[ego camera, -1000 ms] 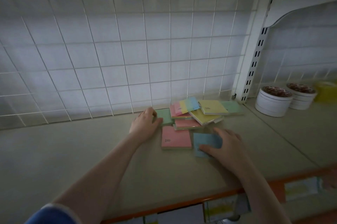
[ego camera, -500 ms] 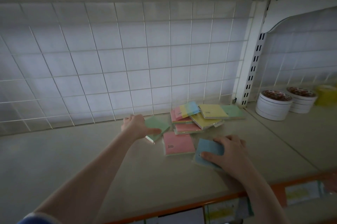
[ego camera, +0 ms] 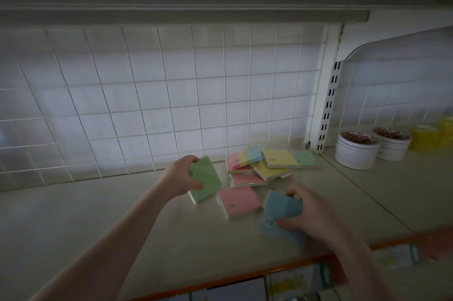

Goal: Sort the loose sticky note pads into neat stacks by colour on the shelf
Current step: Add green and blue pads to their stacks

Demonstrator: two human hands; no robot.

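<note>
Sticky note pads (head view): a loose heap of pink, yellow, blue and green pads lies overlapping on the shelf, close to the wire grid back.
Green pad: tilted, with its low corner at or near the shelf surface, just left of the heap; whether it touches is hard to tell.
Left hand: thumb and fingers curled round the green pad's left edge, gripping it.
Pink pad: flat on the shelf by itself, between the two hands, in front of the heap.
Blue pad: tilted and blurred, near the shelf's front edge.
Right hand: fingers over the far edge and thumb on the near face, pinching the blue pad.
Neighbouring bay: two round white tubs and yellow items beyond the slotted upright.
</note>
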